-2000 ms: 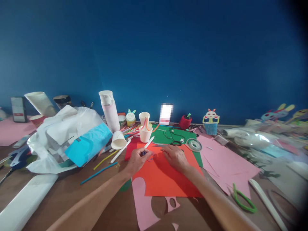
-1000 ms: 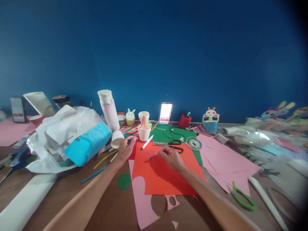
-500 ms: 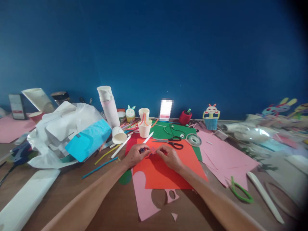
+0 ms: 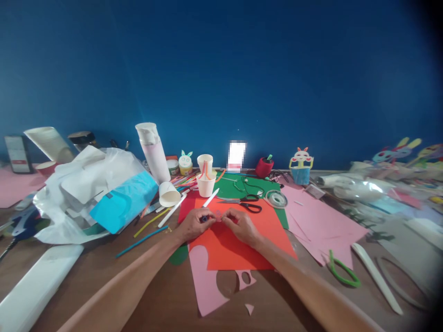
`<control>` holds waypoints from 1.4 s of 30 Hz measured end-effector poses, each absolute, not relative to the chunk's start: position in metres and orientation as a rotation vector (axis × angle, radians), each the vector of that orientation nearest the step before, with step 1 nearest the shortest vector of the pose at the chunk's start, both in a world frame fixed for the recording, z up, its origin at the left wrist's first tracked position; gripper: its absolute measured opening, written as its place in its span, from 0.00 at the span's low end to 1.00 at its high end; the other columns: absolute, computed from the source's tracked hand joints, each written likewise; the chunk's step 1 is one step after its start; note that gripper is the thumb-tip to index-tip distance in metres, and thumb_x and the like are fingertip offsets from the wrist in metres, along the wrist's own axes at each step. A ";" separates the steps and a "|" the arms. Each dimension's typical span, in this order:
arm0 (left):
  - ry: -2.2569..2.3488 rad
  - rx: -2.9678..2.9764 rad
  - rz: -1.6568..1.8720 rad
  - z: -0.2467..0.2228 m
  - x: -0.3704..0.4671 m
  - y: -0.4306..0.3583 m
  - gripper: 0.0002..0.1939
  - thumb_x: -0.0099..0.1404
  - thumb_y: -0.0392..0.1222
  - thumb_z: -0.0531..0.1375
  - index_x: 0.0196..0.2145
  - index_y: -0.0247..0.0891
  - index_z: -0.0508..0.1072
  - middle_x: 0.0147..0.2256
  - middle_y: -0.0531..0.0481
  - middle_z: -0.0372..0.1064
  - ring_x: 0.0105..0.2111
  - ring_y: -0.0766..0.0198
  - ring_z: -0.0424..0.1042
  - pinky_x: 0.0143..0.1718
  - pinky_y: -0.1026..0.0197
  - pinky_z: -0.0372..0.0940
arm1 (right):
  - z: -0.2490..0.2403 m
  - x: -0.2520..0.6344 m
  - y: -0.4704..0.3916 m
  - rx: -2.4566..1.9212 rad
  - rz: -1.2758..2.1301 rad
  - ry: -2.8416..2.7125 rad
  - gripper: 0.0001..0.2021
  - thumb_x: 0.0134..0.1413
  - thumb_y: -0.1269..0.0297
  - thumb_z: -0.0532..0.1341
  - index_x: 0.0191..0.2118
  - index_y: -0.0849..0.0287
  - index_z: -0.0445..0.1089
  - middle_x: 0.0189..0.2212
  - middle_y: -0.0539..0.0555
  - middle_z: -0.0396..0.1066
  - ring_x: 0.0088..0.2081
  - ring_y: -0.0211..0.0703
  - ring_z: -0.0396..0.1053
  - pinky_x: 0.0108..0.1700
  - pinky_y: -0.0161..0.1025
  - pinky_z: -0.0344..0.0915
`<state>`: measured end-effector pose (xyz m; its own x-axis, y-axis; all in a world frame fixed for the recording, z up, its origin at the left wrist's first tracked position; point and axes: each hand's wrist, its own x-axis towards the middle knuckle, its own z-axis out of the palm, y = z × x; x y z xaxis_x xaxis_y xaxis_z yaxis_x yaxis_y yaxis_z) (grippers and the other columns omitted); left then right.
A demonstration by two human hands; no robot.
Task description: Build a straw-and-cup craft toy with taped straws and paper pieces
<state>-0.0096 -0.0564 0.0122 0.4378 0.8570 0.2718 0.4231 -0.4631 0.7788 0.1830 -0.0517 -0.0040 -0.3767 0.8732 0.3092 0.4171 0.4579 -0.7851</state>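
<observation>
Over the orange paper sheet (image 4: 242,251), my left hand (image 4: 194,225) and my right hand (image 4: 242,227) face each other with fingertips pinched. Between them is a small pinkish piece (image 4: 218,215), which both hands hold by its edges; its exact shape is too small to make out. A small dark round-ended object (image 4: 204,218), perhaps the end of a pen, also shows in my left hand. Just beyond my right hand lie black-handled scissors (image 4: 251,207). A white pen (image 4: 211,198) rests past my left fingertips.
Stacked paper cups (image 4: 206,185) with orange strips stand behind the hands. A tape roll (image 4: 276,199) lies to the right on green paper. Pink paper (image 4: 318,221) spreads farther right. At left are a plastic bag (image 4: 51,212) and pipe cleaners (image 4: 141,241). Cut pink paper (image 4: 200,295) lies in front.
The camera view has shifted slightly, so things appear a little farther left. Both hands keep their pinch, with hardly any movement.
</observation>
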 end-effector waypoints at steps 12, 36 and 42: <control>1.058 2.065 0.913 0.009 -0.011 -0.055 0.09 0.59 0.40 0.55 0.29 0.35 0.73 0.27 0.50 0.69 0.27 0.67 0.65 0.30 0.66 0.58 | -0.007 0.180 -0.054 -1.039 0.826 -2.006 0.06 0.54 0.66 0.54 0.30 0.60 0.67 0.27 0.49 0.68 0.29 0.36 0.64 0.33 0.32 0.58; 1.442 1.558 1.249 0.008 -0.019 -0.042 0.09 0.54 0.43 0.54 0.24 0.35 0.69 0.16 0.58 0.56 0.18 0.71 0.54 0.22 0.68 0.51 | -0.004 0.225 -0.015 -1.569 -0.278 -2.335 0.10 0.57 0.62 0.52 0.39 0.54 0.68 0.35 0.53 0.69 0.40 0.45 0.61 0.40 0.40 0.49; 1.432 1.546 1.265 0.008 -0.019 -0.043 0.08 0.55 0.41 0.54 0.23 0.35 0.68 0.16 0.58 0.53 0.19 0.71 0.52 0.22 0.68 0.50 | -0.003 0.225 -0.017 -1.641 -0.334 -2.295 0.11 0.57 0.64 0.50 0.32 0.56 0.70 0.31 0.54 0.67 0.38 0.44 0.60 0.39 0.41 0.46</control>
